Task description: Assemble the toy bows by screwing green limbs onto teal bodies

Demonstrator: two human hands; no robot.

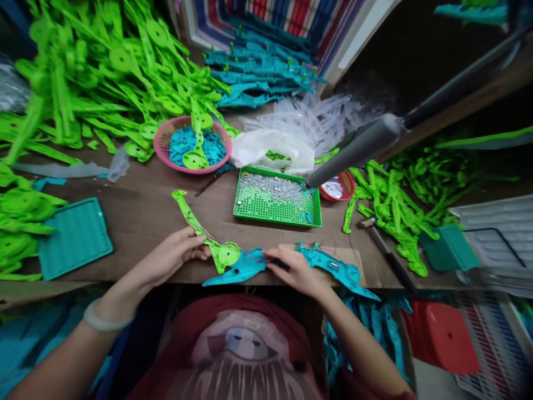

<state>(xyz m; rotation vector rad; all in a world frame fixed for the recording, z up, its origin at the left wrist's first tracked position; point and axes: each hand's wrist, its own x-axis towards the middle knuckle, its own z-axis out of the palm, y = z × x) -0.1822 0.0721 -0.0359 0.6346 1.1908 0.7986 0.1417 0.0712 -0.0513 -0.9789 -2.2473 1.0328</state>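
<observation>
My left hand (189, 244) is closed around the middle of a long lime-green plastic part (225, 255), whose round disc end overlaps a blue plastic part (333, 265). Thin reddish wire runs along the green part and onto the blue one. The blue part lies along the table's near edge, its right portion over a piece of cardboard. My right hand (293, 268) rests on the blue part's middle with its fingers bent over it, covering that stretch. What lies under those fingertips is hidden.
A green tray (277, 215) holds small silvery screws. Over it a grey powered screwdriver (358, 149) slants down. Around stand a pink basket (160, 150) of blue pieces, a red basket (350, 191), a hammer (387, 250), a teal tray (77, 239) and heaps of green parts (104, 72).
</observation>
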